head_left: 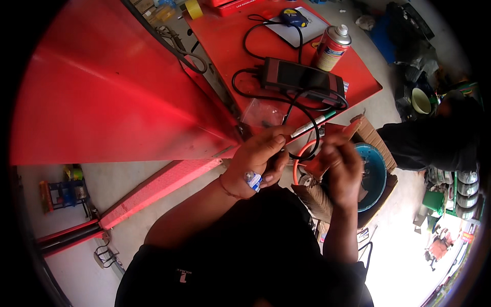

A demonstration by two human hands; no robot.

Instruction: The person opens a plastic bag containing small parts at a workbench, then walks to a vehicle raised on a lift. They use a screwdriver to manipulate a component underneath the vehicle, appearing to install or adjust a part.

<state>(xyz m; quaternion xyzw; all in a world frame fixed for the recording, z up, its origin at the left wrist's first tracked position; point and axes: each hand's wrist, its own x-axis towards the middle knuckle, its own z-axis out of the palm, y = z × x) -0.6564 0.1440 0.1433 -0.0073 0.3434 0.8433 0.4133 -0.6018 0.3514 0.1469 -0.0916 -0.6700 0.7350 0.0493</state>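
My left hand is closed just off the near corner of the red table, fingers curled inward. A small blue-and-white tube pokes out at the heel of its palm. The black cable loops round toward its fingertips; whether they pinch the cable's end is hidden. My right hand is raised to the right, fingers curled together and slightly blurred; anything inside them cannot be made out. Beyond the hands, a white marker pen with a green cap lies by the table edge, near a clear plastic bag.
On the red table are a black handheld device, a spray can, and a blue tape measure. Below my right hand, a blue bucket sits in a cardboard box. A large red panel rises at left.
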